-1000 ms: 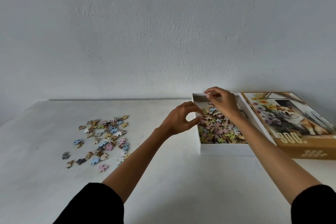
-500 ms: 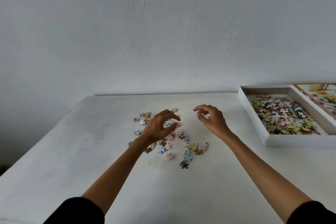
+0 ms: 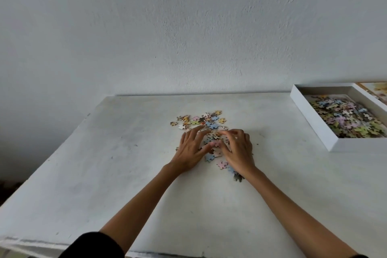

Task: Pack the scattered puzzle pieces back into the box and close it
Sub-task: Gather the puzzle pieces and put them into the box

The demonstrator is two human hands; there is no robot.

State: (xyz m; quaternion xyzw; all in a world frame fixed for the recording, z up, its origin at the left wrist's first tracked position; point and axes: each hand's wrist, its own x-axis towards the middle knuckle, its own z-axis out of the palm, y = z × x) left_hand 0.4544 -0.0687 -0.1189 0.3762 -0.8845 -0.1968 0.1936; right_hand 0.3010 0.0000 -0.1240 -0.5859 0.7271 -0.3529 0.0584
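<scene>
— Resting flat on the pieces [image 3: 201, 120], your left hand [image 3: 191, 150] has its fingers [image 3: 198, 133] straight and spread, gripping nothing.

— Your right hand [image 3: 239, 150] sits just beside it, fingers [image 3: 236, 132] bent, tips down among the pieces. Whether they pinch one, I cannot tell.

— The loose pieces lie under and between your fingers. More fan out just beyond your fingertips, and a few trail back by your right wrist.

— The box [image 3: 314, 125] stands well off to the right of your right fingers. It is open and white-walled, with a heap [image 3: 345, 119] of pieces inside. The lid [image 3: 374, 90] lies past it, picture side up, mostly cut off at the edge of view.

— Under your fingers the table [image 3: 125, 153] is pale and matte, with faint grey smudges and a few dark specks just right of your right fingers.

— Beyond your fingertips its far edge meets a plain white wall [image 3: 188, 27] with a rough plaster texture. Left of your left fingers, past the table's edge, the room drops into dark shadow.

— A black sleeve [image 3: 94, 245] covers your left upper arm, nearest the camera.
</scene>
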